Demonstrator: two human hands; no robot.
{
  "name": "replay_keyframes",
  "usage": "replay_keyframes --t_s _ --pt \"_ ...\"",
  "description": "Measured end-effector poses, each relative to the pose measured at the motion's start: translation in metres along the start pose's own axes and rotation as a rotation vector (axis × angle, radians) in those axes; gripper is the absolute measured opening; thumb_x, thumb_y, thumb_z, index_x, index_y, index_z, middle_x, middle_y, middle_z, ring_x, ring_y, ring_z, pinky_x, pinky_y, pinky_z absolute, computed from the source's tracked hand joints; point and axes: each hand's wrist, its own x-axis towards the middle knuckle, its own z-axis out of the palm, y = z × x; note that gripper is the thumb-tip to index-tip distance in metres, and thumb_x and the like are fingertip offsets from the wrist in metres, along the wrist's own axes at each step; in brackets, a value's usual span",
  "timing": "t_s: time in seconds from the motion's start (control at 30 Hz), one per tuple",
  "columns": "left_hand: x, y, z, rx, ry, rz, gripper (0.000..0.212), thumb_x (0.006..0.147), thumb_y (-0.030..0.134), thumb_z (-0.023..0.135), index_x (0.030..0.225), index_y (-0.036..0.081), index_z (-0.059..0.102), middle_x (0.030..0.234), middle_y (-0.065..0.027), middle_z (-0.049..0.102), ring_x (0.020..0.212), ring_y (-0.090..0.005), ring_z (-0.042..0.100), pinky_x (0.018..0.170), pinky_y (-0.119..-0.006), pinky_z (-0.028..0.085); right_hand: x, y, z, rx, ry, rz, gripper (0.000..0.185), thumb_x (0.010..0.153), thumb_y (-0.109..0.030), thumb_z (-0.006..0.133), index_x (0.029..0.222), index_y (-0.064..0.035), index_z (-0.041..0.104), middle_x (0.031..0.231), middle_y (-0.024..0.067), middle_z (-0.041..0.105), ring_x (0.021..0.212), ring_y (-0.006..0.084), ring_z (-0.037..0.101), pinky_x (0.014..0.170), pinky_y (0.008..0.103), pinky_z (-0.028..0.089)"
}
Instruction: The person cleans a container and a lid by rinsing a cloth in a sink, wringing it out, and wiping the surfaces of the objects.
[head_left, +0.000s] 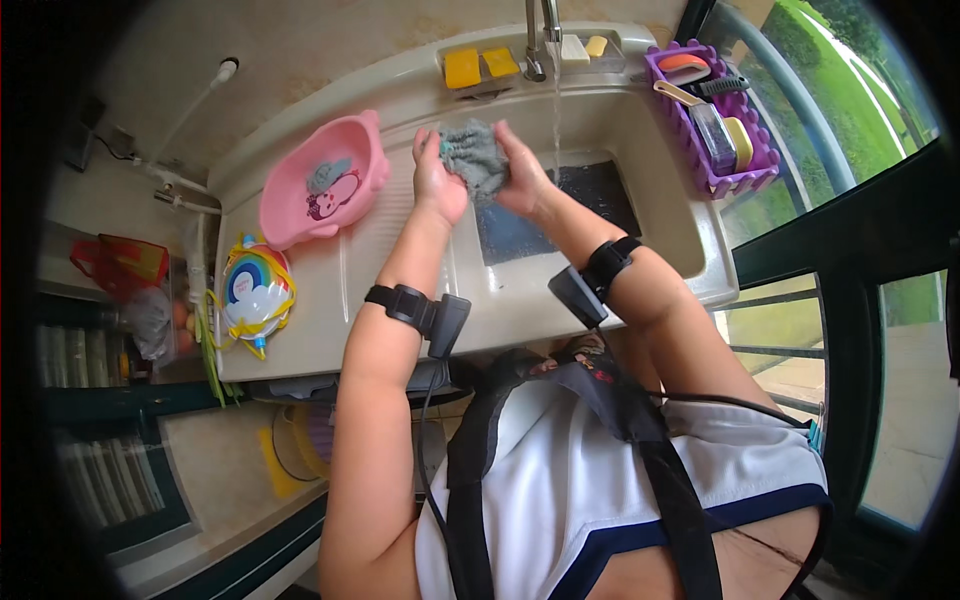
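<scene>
Between my two hands, over the left rim of the sink basin (679, 225), is a crumpled grey-green cloth (478, 161), with a small teal patch at its left edge. My left hand (437, 180) grips it from the left, and my right hand (523, 169) grips it from the right. Just right of the cloth, water (556, 112) runs from the chrome faucet (534, 45) into the basin. A dark mat or sheet (600, 195) lies in the basin's bottom under water. A pink basin (281, 214) holding a small grey-blue cloth (328, 175) stands left of my hands on the ribbed drainboard (397, 247).
On the right rim sits a purple plastic basket (750, 180) of brushes. Yellow sponges (463, 69) and soap bars (574, 49) lie behind the basin. A round rainbow-patterned water bottle (259, 289) with a yellow strap lies at left. Green stalks (212, 367) hang beside the counter's left edge.
</scene>
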Motion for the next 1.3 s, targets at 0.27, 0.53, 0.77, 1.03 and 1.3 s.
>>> replay_keyframes --t_s 0.27,0.53,0.77,1.03,1.3 --pt "-0.023 -0.029 0.005 0.241 -0.058 -0.002 0.044 0.093 0.031 0.037 0.134 0.018 0.028 0.130 -0.0074 0.039 0.117 -0.0195 0.041 0.098 -0.034 0.034 0.033 0.027 0.016 -0.654 0.228 -0.386 0.033 0.093 -0.014 0.041 0.125 -0.0066 0.047 0.105 0.0107 0.057 0.095 0.0144 0.049 0.082 0.0260 0.041" --pt "0.003 -0.027 0.016 -0.017 -0.119 -0.159 0.041 0.093 0.036 0.034 0.127 0.012 0.035 0.127 -0.0071 0.043 0.117 -0.0210 0.042 0.097 -0.036 0.035 0.040 0.009 -0.005 -1.208 0.205 -0.573 0.034 0.093 -0.016 0.040 0.125 -0.0054 0.045 0.111 0.0119 0.055 0.099 0.0182 0.051 0.087 0.0277 0.040" --pt "0.005 -0.040 0.054 -0.039 -0.183 -0.253 0.036 0.095 0.035 0.033 0.126 0.018 0.038 0.117 -0.0022 0.048 0.105 -0.0184 0.047 0.090 -0.035 0.039 0.008 -0.015 0.006 -1.270 0.404 -0.722 0.036 0.091 -0.024 0.042 0.120 -0.0030 0.046 0.111 0.0210 0.054 0.102 0.0334 0.053 0.086 0.0360 0.041" --pt "0.033 -0.074 0.082 0.095 -0.001 -0.253 0.028 0.094 0.036 0.038 0.108 0.015 0.051 0.093 0.0009 0.056 0.081 -0.0139 0.054 0.075 -0.029 0.045 -0.010 -0.053 0.003 -1.399 0.764 -0.559 0.029 0.090 -0.026 0.045 0.106 -0.0010 0.047 0.097 0.0236 0.055 0.085 0.0349 0.057 0.070 0.0412 0.046" --pt "0.053 -0.090 0.113 0.270 -0.012 -0.112 0.031 0.093 0.026 0.040 0.119 0.009 0.042 0.105 -0.0101 0.053 0.094 -0.0223 0.052 0.079 -0.036 0.045 0.025 -0.116 -0.006 -0.596 0.601 -0.342 0.024 0.090 -0.020 0.042 0.102 -0.0007 0.051 0.088 0.0173 0.057 0.074 0.0268 0.057 0.057 0.0437 0.045"
